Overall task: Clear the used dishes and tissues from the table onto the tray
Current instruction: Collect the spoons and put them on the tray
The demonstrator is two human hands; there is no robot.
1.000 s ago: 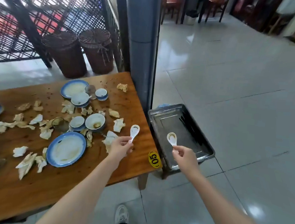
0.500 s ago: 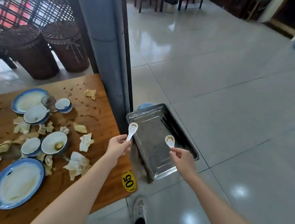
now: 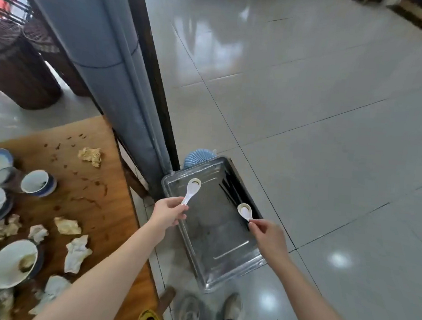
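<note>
Your left hand (image 3: 168,213) pinches a white spoon (image 3: 191,191) by its handle and your right hand (image 3: 267,236) pinches a second spoon (image 3: 245,211), both over the metal tray (image 3: 214,238), so lower them close to its floor before releasing, lest they bounce out

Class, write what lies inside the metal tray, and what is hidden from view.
Inside the metal tray lie dark sticks, likely chopsticks, along its right wall. The left hand and right hand pinch white spoons above it. The right hand hides the sticks' near ends.
</note>
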